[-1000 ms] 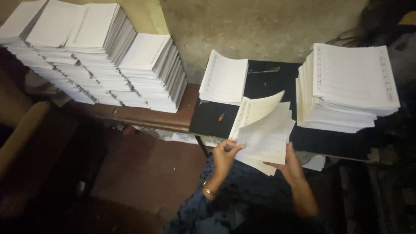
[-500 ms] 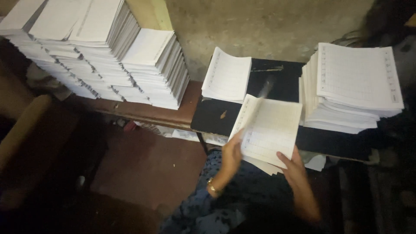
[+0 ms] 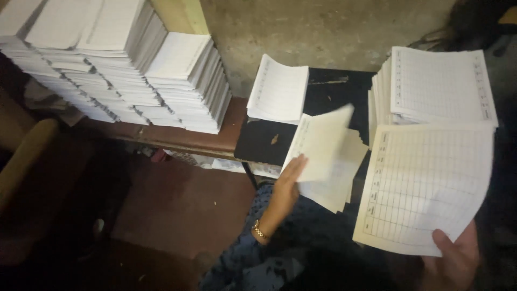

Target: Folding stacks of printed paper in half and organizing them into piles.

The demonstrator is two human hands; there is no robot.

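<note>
The room was dim: a rough grey wall point(image 3: 323, 27), a reddish floor point(image 3: 177, 210), perhaps a wooden bench point(image 3: 177, 137).

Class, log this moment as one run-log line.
left hand: on loose sheets | right hand: holds ruled sheet | stacks behind

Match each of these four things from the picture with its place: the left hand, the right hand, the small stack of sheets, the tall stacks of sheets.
Things:
1. left hand
2. right hand
3. small stack
4. tall stacks

Places:
A. on the brown bench, far left
B. holding one ruled sheet by its lower edge
C. on the loose sheets, centre
D. on the black tabletop

Pairs: 1-C, 2-B, 3-D, 4-A
</note>
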